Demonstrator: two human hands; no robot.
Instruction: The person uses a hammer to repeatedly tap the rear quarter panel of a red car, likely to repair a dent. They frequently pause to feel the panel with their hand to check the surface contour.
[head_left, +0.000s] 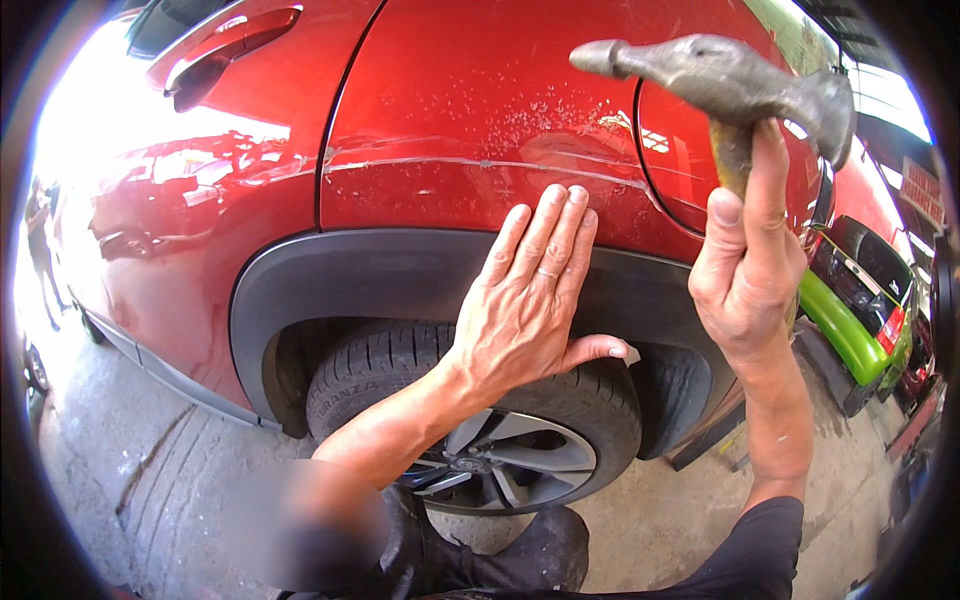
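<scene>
A big red car [450,110] fills most of the view. Its side panel has a long pale scratch [480,162] running left to right, with small chipped spots above it. Under the panel is a dark plastic arch [330,270], and under that sits the black tyre [400,365] with its silver wheel.

The left hand [525,300] lies flat on the car. Its fingers [555,235] are open and straight, side by side, and point up. Their tips touch the red panel just below the scratch, and the palm covers part of the dark arch.

The right hand [748,265] is up in the air, to the right of the left hand and off the car. Its fingers are closed around the wooden handle of a hammer [730,80]. The handle stands almost straight up. The grey metal head lies sideways on top, with its thin end pointing left, toward the panel. The hammer head is higher than the scratch and to its right. The left hand is the one nearer the scratch.

A green car [850,330] stands far off on the right, on the concrete floor [120,450].
</scene>
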